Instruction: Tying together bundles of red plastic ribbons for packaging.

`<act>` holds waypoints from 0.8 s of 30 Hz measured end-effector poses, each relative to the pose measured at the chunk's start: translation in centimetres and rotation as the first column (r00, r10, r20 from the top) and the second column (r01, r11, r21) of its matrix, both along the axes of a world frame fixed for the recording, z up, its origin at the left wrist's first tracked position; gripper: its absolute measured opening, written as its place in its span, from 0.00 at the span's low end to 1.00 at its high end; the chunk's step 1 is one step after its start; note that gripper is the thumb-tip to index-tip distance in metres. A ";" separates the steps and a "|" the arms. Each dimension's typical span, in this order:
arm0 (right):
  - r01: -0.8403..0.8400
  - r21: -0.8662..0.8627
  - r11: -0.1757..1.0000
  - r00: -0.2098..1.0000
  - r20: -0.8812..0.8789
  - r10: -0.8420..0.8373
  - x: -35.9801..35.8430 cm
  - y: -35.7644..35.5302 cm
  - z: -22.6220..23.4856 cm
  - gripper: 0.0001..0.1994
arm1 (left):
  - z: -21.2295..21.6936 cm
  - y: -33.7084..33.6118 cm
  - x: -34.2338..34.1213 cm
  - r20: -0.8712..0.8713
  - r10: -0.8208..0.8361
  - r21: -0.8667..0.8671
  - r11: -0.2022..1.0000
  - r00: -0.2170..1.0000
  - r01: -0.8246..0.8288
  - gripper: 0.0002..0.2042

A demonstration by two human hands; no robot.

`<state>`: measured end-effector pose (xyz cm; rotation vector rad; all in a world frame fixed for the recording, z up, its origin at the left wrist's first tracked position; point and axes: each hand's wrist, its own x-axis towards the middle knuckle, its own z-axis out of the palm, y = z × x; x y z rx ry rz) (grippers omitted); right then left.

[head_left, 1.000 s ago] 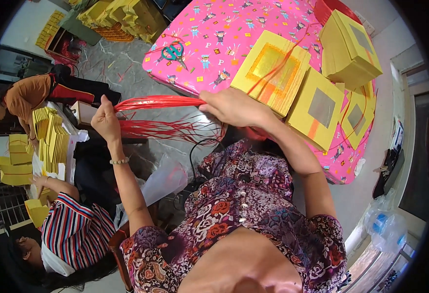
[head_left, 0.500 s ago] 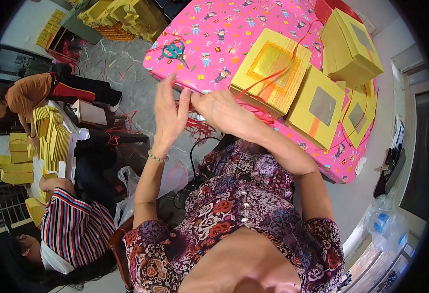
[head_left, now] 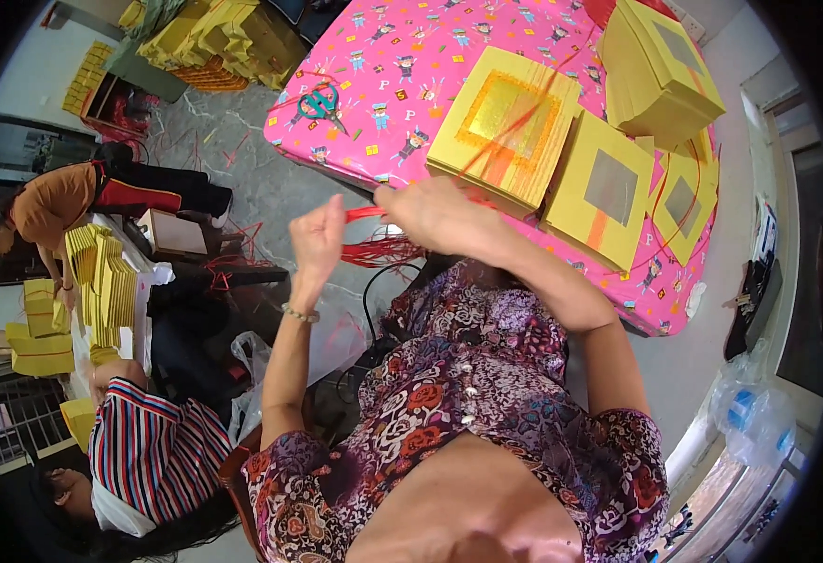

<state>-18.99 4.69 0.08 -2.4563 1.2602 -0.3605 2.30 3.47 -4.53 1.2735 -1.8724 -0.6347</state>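
My left hand and my right hand are raised in front of my chest, both closed on a bundle of thin red strings that runs between them and hangs in a loose tuft below. My right hand hovers at the near edge of the pink patterned table. Just beyond it lies a stack of yellow paper sheets with a gold square, and a red string trails across it.
More yellow paper stacks lie on the table, with green-handled scissors at its left end. On my left, a person in a striped shirt and a person in orange sit by yellow paper piles.
My left hand swung in from far left to meet my right hand, then drew a little apart again. The long red bundle once stretched between them is now gathered short.
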 end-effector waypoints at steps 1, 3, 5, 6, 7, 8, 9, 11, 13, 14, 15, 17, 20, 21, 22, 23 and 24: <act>0.015 0.052 0.999 1.000 0.009 -0.016 -1.1 -0.1 0.3 0.12 | -0.4 -0.4 1.3 0.056 0.070 -0.010 0.998 0.996 -0.070 0.19; 0.000 0.059 0.998 0.999 0.047 -0.002 -2.8 -0.3 0.9 0.13 | -0.7 -0.9 3.3 0.086 0.096 -0.016 0.995 0.992 -0.095 0.20; 0.003 0.025 1.000 1.000 0.023 -0.004 -3.0 -0.1 1.3 0.12 | -0.4 -0.9 3.6 0.103 0.120 -0.035 0.992 0.987 -0.117 0.20; 0.004 -0.011 1.000 0.999 0.043 -0.004 -2.8 0.0 0.8 0.10 | -0.2 -1.1 3.4 0.127 0.107 -0.082 0.992 0.986 -0.097 0.20; 0.001 -0.011 1.000 0.999 0.045 -0.001 -2.7 -0.1 0.6 0.10 | 0.3 -1.3 3.0 0.157 0.090 -0.121 0.990 0.984 -0.071 0.20; 0.017 -0.059 0.998 1.000 0.005 -0.017 -2.6 -0.2 0.4 0.08 | 1.2 -1.7 3.1 0.281 0.080 -0.087 0.995 0.956 -0.057 0.14; 0.031 -0.108 0.994 0.999 -0.034 -0.035 -2.4 -0.3 0.3 0.07 | 2.0 -2.2 2.8 0.280 0.083 -0.090 0.994 0.956 -0.060 0.14; 0.023 -0.127 0.992 0.997 -0.071 -0.032 -1.5 -0.5 -0.2 0.06 | 4.7 -2.3 0.7 0.199 -0.011 -0.372 0.924 0.980 0.086 0.10; 0.009 -0.147 0.989 0.994 -0.109 -0.026 -0.6 -0.4 0.1 0.06 | 5.8 -1.5 -1.5 0.202 -0.159 -0.307 0.927 0.967 0.216 0.12; -0.030 -0.189 0.981 0.997 -0.079 0.016 -0.3 -0.3 0.6 0.06 | 5.9 -1.3 -2.2 0.195 -0.306 -0.243 0.906 0.932 0.348 0.16; -0.068 -0.233 0.970 0.997 -0.051 0.058 -0.1 -0.2 1.0 0.06 | 5.9 -1.0 -2.4 0.193 -0.299 -0.247 0.907 0.934 0.341 0.16; -0.053 -0.250 0.967 0.998 -0.046 0.043 0.0 -0.3 1.1 0.07 | 5.7 -0.8 -2.6 0.112 -0.566 0.255 0.811 0.817 0.527 0.18; -0.057 -0.023 0.998 0.998 0.038 0.058 -0.8 -0.7 1.8 0.10 | 5.1 -1.5 -2.7 0.237 -0.612 0.391 0.771 0.754 0.502 0.14; -0.059 -0.028 0.998 0.998 0.035 0.060 -1.4 -0.7 2.3 0.10 | 5.1 -1.6 -2.5 0.239 -0.609 0.386 0.774 0.756 0.502 0.14; -0.021 0.004 1.000 0.999 0.046 0.021 -2.1 -0.7 3.3 0.10 | 5.7 -1.5 -2.5 0.146 -0.601 0.442 0.750 0.786 0.492 0.12; 0.017 0.033 0.999 0.998 0.055 -0.018 -2.9 -0.7 4.1 0.11 | 6.1 -1.5 -2.5 0.053 -0.582 0.492 0.722 0.811 0.486 0.10; 0.039 -0.002 0.999 0.994 0.105 -0.039 -4.1 -0.9 4.3 0.11 | 5.4 -1.7 -1.9 0.014 -0.542 0.471 0.745 0.840 0.473 0.09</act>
